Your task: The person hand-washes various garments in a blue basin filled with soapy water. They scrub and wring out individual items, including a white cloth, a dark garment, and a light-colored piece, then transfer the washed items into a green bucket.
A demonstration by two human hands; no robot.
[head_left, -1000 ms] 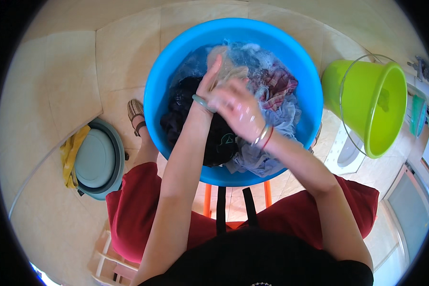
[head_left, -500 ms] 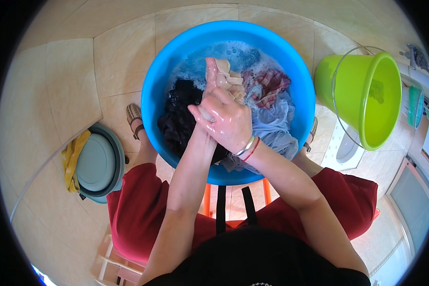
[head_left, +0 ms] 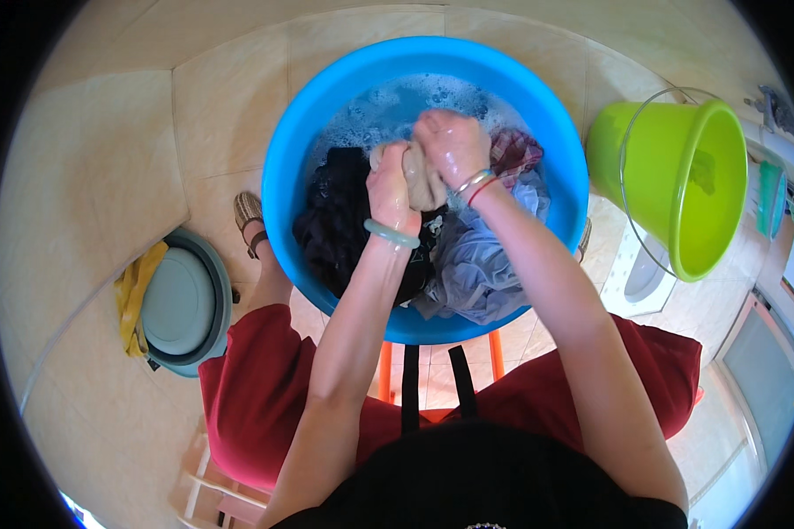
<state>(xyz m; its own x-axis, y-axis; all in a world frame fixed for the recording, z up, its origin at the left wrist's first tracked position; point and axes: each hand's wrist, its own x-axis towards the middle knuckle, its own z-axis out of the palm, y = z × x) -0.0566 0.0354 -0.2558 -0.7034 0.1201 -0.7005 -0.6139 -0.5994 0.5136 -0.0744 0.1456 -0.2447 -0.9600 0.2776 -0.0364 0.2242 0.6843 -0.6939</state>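
Note:
Both my hands are over a blue basin [head_left: 278,189] of soapy water [head_left: 397,101]. My left hand [head_left: 390,189], wet and below a pale green bangle, is closed round one side of a beige cloth [head_left: 424,181]. The fingers of my right hand [head_left: 454,145] are curled over the cloth's upper right side. Bunched dark clothes [head_left: 335,229] lie in the basin left of the hands. To the right are a pale blue-grey garment [head_left: 481,256] and a red plaid garment [head_left: 515,157]. What the cloth is cannot be made out.
A lime green bucket [head_left: 631,163] with a wire handle lies tilted at the right. At the left, a grey-green folding basin [head_left: 178,300] leans by the wall with a yellow cloth [head_left: 138,291] over it. The blue basin rests on an orange-legged stand [head_left: 497,353].
My right hand has left my left wrist and moved up onto the beige cloth. My left hand has drawn lower and closed on the cloth; its thumb and fingers were stretched out before.

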